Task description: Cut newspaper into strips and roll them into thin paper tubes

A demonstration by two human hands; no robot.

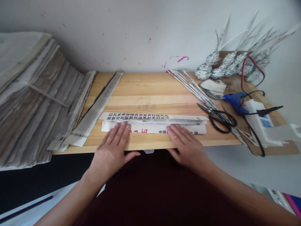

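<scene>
A strip of newspaper (152, 128) lies along the front of the wooden table, its printed characters showing, with a narrow folded or rolled edge running lengthwise across its middle. My left hand (113, 144) rests flat on the strip's left part, fingers together and stretched forward, thumb out past the table edge. On the right part lies my right hand (184, 142), likewise flat with stretched fingers and the thumb below the edge. Both palms face down and neither hand grips anything. What is under the fingertips is hidden.
A tall stack of newspaper (44, 103) stands left, beside loose newspaper strips (98, 110). To the right are thin paper rolls (192, 88), black-handled scissors (219, 119), a blue glue gun (236, 102), a white power strip (261, 122) and several woven paper pieces (228, 64) against the wall.
</scene>
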